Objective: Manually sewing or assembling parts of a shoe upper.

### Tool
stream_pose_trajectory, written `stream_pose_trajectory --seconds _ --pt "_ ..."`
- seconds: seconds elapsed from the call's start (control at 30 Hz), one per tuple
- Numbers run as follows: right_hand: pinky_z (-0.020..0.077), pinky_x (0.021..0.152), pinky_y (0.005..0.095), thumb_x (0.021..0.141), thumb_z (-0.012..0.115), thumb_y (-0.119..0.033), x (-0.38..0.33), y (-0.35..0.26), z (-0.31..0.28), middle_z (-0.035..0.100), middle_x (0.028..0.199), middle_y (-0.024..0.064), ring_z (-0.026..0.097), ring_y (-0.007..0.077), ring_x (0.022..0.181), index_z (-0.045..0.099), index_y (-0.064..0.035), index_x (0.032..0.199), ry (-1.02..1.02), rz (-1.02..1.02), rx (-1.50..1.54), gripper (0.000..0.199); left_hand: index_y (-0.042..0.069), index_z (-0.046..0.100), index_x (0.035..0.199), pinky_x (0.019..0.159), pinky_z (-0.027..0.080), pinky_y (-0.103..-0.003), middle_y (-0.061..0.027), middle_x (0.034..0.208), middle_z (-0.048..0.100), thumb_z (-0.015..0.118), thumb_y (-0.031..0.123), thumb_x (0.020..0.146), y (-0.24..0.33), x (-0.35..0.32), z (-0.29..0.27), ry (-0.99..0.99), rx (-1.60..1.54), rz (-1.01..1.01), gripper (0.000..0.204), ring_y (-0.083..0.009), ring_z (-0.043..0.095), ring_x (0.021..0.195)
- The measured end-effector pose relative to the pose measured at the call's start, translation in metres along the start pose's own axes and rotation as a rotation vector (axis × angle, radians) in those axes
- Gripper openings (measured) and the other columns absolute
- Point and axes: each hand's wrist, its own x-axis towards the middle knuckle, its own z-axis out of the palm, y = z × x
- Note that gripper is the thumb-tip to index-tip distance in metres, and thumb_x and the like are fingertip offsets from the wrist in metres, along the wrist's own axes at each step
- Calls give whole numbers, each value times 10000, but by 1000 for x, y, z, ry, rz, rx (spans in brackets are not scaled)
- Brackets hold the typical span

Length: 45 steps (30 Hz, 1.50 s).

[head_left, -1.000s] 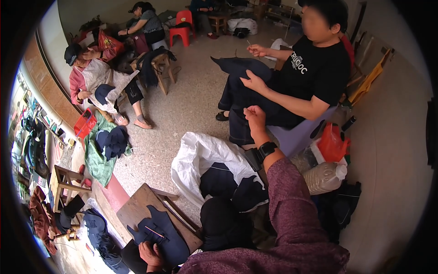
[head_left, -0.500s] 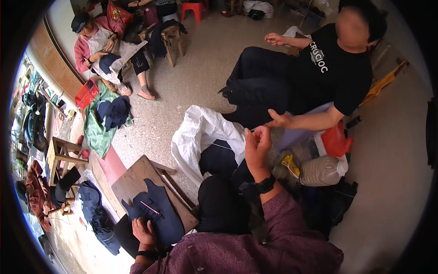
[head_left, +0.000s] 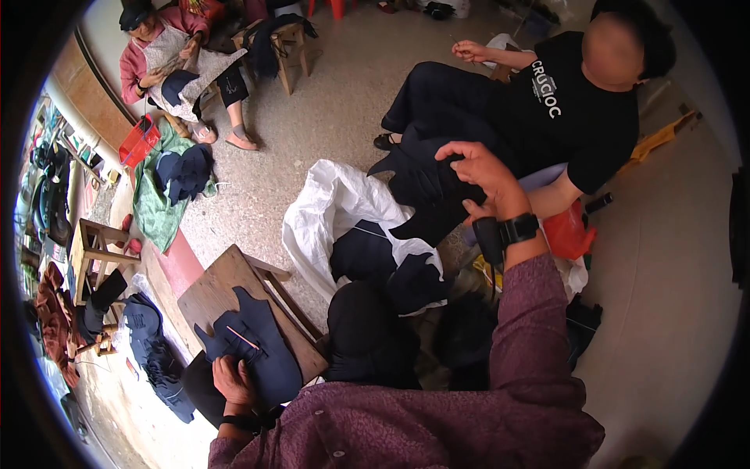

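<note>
My left hand [head_left: 232, 381] lies at the near edge of a cut piece of dark navy cloth [head_left: 269, 363], its fingers resting on the cloth. A thin pinkish pencil-like stick [head_left: 242, 338] lies on that piece, which is spread on a wooden stool [head_left: 207, 293]. My right hand [head_left: 486, 178] reaches forward over the dark cloth [head_left: 426, 184] by the seated co-worker's lap. Its fingers are curved and apart from the thumb, with nothing visible between them. Below it, a white woven sack [head_left: 312, 211] stands open with dark cloth pieces [head_left: 363, 252] inside.
The co-worker in a black T-shirt [head_left: 574, 117] sits close at the right. Another person in an apron [head_left: 168, 62] sits far left beside a red basket [head_left: 139, 141] and a green cloth [head_left: 160, 215]. A red plastic bag [head_left: 569, 232] lies below the co-worker.
My right hand has moved forward and right from beside the co-worker's hand, and its pinched fingers have spread. The view has shifted slightly; my left hand still rests on the cloth.
</note>
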Motion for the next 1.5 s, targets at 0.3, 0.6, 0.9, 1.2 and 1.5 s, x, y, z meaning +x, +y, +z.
stream_pose_trajectory --seconds 0.3,0.6,0.9,1.2,1.5 --pt "176 373 240 709 430 100 66 -20 -12 375 515 -51 295 39 377 626 32 986 -325 316 -176 346 21 521 934 724 435 -465 -182 860 507 597 197 850 -3 -3 3 19 8 3 210 -405 516 832" --pt "179 378 250 709 447 76 85 -6 2 390 533 -49 301 49 393 624 -15 879 -370 406 -227 262 17 516 919 701 431 -464 -183 842 500 598 177 842 4 1 -1 30 -2 2 195 -403 513 807" --pt "190 379 254 719 463 53 89 -20 -1 389 534 -42 320 57 404 617 -16 869 -320 400 -312 225 25 511 882 672 419 -452 -163 818 491 597 152 834 7 4 -6 28 -47 7 161 -381 503 780" --pt "198 435 182 854 521 -45 -17 -60 25 383 574 -87 294 5 453 599 29 1036 -184 -223 414 212 33 517 872 666 421 -444 -154 808 493 606 145 828 10 3 -14 31 -38 -14 150 -368 507 779" --pt "275 499 158 876 648 -164 -72 29 144 454 693 -87 360 -14 572 636 -44 990 -525 -37 469 166 39 528 873 676 431 -440 -144 819 511 614 144 825 10 3 -8 64 -40 -9 144 -357 518 793"
